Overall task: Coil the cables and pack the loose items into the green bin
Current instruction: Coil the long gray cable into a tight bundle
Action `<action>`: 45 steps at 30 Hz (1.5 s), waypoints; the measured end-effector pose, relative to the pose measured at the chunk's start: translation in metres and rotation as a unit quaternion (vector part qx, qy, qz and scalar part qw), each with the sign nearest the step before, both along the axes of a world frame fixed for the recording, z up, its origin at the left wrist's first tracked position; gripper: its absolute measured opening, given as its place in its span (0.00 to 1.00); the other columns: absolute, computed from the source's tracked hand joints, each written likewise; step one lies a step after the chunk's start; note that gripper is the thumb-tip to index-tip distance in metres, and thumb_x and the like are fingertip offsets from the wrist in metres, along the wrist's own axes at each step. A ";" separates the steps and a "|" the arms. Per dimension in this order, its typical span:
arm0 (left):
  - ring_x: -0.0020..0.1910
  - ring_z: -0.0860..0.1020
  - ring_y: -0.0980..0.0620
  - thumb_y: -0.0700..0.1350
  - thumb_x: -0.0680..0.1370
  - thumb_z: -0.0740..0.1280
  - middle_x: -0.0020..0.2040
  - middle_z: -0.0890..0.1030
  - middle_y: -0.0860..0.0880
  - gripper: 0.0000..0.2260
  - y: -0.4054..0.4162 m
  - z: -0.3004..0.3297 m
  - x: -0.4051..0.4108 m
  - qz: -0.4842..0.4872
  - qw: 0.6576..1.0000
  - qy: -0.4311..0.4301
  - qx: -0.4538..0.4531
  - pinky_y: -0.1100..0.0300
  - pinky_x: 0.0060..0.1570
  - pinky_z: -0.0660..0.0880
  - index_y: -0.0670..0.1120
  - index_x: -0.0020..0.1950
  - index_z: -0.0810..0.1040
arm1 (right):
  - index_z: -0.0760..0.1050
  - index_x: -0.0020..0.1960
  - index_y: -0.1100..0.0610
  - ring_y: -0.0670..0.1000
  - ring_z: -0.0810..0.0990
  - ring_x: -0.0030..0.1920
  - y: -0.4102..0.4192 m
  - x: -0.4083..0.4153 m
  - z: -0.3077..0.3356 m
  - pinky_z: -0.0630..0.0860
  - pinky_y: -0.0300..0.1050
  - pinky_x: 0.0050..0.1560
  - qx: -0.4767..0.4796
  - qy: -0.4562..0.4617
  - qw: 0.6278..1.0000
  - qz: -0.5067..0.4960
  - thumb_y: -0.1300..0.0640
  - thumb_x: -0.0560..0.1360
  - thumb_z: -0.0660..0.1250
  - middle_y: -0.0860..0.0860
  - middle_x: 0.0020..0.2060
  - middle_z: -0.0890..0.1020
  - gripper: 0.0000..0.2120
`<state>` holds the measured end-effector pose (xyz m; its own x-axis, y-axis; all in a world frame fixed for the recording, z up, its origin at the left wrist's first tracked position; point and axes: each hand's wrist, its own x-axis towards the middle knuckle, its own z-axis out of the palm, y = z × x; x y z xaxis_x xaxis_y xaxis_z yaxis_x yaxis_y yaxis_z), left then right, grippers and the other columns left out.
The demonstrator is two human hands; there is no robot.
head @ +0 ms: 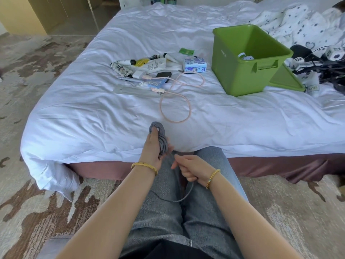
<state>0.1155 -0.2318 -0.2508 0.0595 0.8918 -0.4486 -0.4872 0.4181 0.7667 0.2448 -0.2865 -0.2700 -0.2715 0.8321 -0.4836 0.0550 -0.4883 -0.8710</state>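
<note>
My left hand [152, 148] holds a coil of grey cable [162, 139] wound around its fingers, just above the bed's near edge. My right hand [190, 168] grips the loose tail of the same grey cable, which loops down over my lap. A pink cable [176, 101] lies uncoiled in loops on the white sheet beyond. Loose items [149, 67] lie in a pile further back: tubes, a brush, a white charger, a black case, a blue packet. The green bin [242, 71] stands on the bed at the right, with a few white things inside.
The bin's green lid [287, 79] leans under its right side. Black straps and white gear [321, 62] lie at the far right beside a spotted blanket [298, 21]. A long clear packet [134, 90] lies left of the pink cable. Patterned carpet surrounds the bed.
</note>
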 end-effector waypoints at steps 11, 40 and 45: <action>0.26 0.68 0.50 0.50 0.81 0.56 0.29 0.70 0.47 0.12 0.004 -0.015 -0.009 -0.051 0.970 0.233 0.054 0.57 0.30 0.65 0.44 0.45 0.72 | 0.76 0.53 0.58 0.41 0.56 0.20 -0.002 0.003 0.011 0.54 0.31 0.19 0.011 -0.059 0.995 0.082 0.55 0.80 0.57 0.41 0.19 0.61 0.11; 0.54 0.75 0.48 0.56 0.81 0.52 0.49 0.80 0.46 0.20 0.002 -0.010 -0.014 -0.305 0.834 0.447 0.109 0.55 0.59 0.71 0.45 0.53 0.77 | 0.75 0.44 0.55 0.42 0.65 0.23 0.009 0.017 0.035 0.59 0.31 0.20 0.162 0.054 0.962 -0.213 0.65 0.77 0.62 0.50 0.28 0.76 0.08; 0.49 0.71 0.77 0.57 0.80 0.55 0.52 0.72 0.71 0.09 -0.011 -0.005 -0.011 -0.415 0.819 0.358 0.170 0.85 0.48 0.62 0.61 0.58 0.69 | 0.71 0.45 0.52 0.40 0.65 0.22 0.015 0.014 0.041 0.59 0.30 0.22 0.186 -0.009 0.974 -0.128 0.63 0.80 0.56 0.51 0.28 0.75 0.09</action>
<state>0.1046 -0.2424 -0.2562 0.5390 0.7583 -0.3667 0.4815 0.0798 0.8728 0.2589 -0.2713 -0.2287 -0.0258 0.9900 -0.1387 -0.0100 -0.1390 -0.9902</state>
